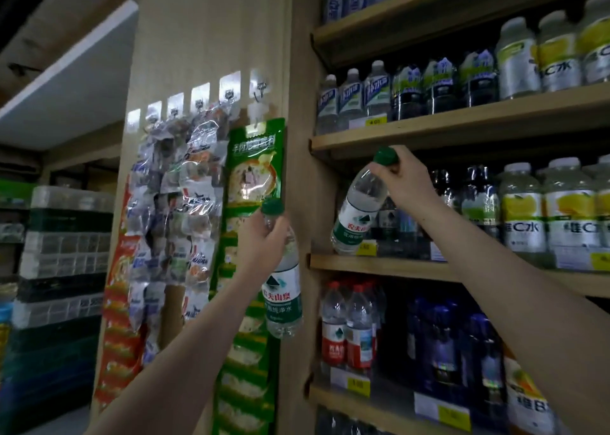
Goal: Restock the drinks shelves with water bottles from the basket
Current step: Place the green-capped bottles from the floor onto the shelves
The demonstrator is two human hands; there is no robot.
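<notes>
— What stands in the shop aisle?
— Wooden drinks shelves (379, 263), partly stocked.
— And the bottles?
— The right hand (404, 177) grips a tilted water bottle (358, 210) by its neck, base on the shelf edge. The left hand (264, 240) holds a second bottle (284, 297) left of the shelves, before hanging snack packets (185, 183).

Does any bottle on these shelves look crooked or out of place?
Yes. The green-capped water bottle held by the right hand leans sharply, its base on the shelf edge. It is not yet set upright. Nothing looks spilled.
</notes>
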